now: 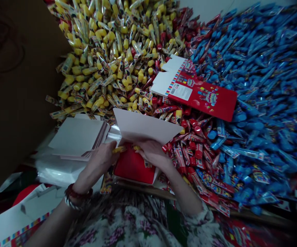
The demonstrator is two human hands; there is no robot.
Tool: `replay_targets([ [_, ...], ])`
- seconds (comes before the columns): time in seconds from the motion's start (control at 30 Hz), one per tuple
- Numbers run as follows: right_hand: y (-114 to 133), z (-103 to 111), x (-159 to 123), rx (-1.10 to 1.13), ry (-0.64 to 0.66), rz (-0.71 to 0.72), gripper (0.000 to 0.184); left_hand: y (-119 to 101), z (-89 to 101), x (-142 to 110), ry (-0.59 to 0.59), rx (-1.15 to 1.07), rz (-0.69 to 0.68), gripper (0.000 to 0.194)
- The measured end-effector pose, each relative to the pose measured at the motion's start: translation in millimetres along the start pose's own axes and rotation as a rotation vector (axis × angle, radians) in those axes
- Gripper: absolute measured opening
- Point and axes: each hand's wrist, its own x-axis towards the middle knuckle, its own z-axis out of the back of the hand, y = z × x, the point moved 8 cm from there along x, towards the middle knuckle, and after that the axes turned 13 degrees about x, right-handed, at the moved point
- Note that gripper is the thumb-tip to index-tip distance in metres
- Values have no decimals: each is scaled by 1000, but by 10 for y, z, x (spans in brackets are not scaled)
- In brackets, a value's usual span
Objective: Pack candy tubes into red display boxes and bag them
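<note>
My left hand [100, 160] is closed round a yellow-capped tube [119, 149] and holds it at the mouth of a red carton [134, 166] in front of me. My right hand [153, 152] grips the carton at its open top, under the raised white flap [143, 127]. Bead bracelets circle my left wrist.
A heap of yellow tubes [112, 51] lies at the back, red tubes [189, 151] in the middle, blue tubes [266, 85] on the right. A flat red carton [202, 94] rests on the heaps. Stacked white flat cartons [76, 137] lie left; another carton [17, 219] sits at lower left.
</note>
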Motion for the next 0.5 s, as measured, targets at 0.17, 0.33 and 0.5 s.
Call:
replay_targets([
  [0.17, 28, -72, 117, -7, 38, 20, 32, -6, 13, 112, 50, -16, 47, 23],
  [0.33, 36, -15, 132, 12, 27, 3, 32, -138, 203, 258, 5, 15, 52, 31],
  [0.5, -2, 13, 83, 76, -27, -48, 29, -149, 248, 227, -67, -45, 63, 30],
])
